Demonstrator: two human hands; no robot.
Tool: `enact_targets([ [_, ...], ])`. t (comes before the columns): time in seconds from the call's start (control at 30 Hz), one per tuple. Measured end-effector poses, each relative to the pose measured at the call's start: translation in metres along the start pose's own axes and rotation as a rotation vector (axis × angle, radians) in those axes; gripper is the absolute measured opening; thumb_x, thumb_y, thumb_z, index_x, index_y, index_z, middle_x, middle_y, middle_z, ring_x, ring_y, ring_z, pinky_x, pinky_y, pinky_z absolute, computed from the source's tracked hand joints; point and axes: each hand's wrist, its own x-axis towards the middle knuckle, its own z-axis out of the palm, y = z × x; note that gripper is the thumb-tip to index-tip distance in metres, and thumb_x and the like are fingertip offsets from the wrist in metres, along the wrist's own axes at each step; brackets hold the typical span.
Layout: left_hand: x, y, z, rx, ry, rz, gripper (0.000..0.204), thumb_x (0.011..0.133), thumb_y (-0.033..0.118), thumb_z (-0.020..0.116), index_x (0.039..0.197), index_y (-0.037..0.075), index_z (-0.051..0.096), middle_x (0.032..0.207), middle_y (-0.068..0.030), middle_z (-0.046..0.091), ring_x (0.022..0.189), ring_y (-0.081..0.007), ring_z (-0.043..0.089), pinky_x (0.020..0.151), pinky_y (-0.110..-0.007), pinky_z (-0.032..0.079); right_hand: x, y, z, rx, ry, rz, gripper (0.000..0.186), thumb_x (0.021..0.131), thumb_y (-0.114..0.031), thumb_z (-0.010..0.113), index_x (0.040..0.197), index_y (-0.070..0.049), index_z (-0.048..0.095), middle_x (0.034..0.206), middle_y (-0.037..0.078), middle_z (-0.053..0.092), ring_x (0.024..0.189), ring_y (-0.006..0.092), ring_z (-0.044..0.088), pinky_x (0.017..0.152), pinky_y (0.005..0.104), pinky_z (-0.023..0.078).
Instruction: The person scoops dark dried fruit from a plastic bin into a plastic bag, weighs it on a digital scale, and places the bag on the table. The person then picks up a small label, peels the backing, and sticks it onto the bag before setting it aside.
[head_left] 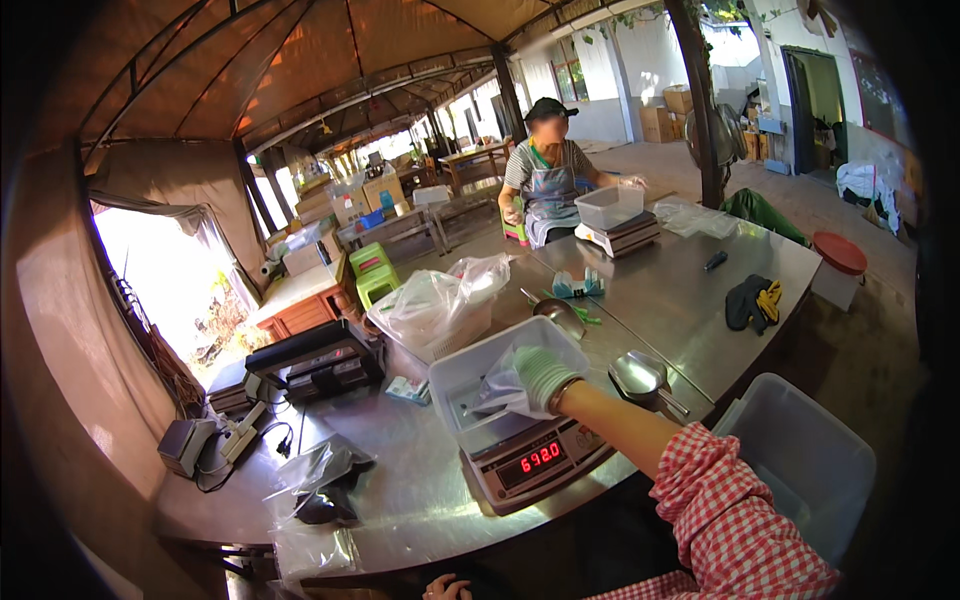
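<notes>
My right hand [545,379], in a green-and-white striped glove, reaches down into a clear plastic tub [455,425]. Its fingers are closed on a clear plastic bag [498,392] inside the tub, with the fingertips partly hidden. Under the tub is a digital scale [490,490] with a lit red display. My left hand [446,588] shows only in part at the lower edge, bare and low in front of the table, its fingers curled with nothing visible in them. Metal scoops [638,374] lie just right of the tub, another scoop [562,317] beyond it.
Bags [325,490] and a black sealing machine [315,365] occupy the table's left side. Behind the tub stands a bag-covered basket [440,310]. An empty bin [800,450] is at right. Across the table, a person [548,175] holds a tub [610,207] on another scale.
</notes>
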Motion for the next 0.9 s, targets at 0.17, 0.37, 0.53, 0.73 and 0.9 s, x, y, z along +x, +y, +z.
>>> enact_targets([
  [0.17,-0.001,0.017,-0.008,0.008,0.046,-0.016,0.013,0.07,0.011,0.06,0.081,0.016,0.066,0.1,-0.003,0.059,0.094,-0.0255,0.054,0.081,-0.039,0.041,-0.101,0.032,-0.041,0.634,0.388,0.071,0.017,0.075,-0.004,0.059,0.092,-0.003,0.063,0.078,0.009,0.061,0.067,0.0157,0.058,0.056,0.0254,0.047],
  [0.37,-0.003,0.014,-0.006,-0.043,-0.047,-0.097,0.012,0.067,0.009,0.059,0.076,0.012,0.065,0.099,-0.0081,0.056,0.097,-0.0265,0.049,0.084,-0.038,0.034,-0.297,0.127,-0.021,0.611,0.41,1.045,0.011,0.076,-0.004,0.057,0.083,-0.001,0.066,0.058,0.007,0.058,0.047,0.0144,0.055,0.046,0.0288,0.046],
  [0.53,-0.001,0.018,-0.005,-0.013,-0.055,-0.092,0.013,0.066,0.008,0.059,0.077,0.011,0.065,0.099,-0.0085,0.056,0.097,-0.0268,0.049,0.085,-0.039,0.034,-0.446,0.152,0.033,0.385,0.111,1.452,0.011,0.073,-0.001,0.058,0.08,0.0,0.066,0.057,0.009,0.06,0.046,0.0163,0.057,0.045,0.0291,0.047],
  [0.73,0.001,0.023,-0.008,0.013,-0.059,-0.077,0.013,0.067,0.008,0.058,0.077,0.011,0.065,0.099,-0.0081,0.056,0.098,-0.0262,0.049,0.085,-0.039,0.034,-0.458,0.168,0.05,0.559,0.173,1.365,0.009,0.074,0.001,0.061,0.081,0.001,0.066,0.061,0.009,0.061,0.047,0.017,0.058,0.045,0.0301,0.048],
  [0.9,-0.004,0.02,-0.006,0.025,-0.046,-0.079,0.012,0.067,0.009,0.059,0.076,0.012,0.066,0.099,-0.0063,0.056,0.097,-0.0256,0.049,0.084,-0.038,0.034,-0.44,0.162,0.052,0.505,-0.041,1.371,0.024,0.075,-0.009,0.062,0.099,-0.003,0.062,0.081,0.015,0.063,0.067,0.0264,0.061,0.062,0.0362,0.05],
])
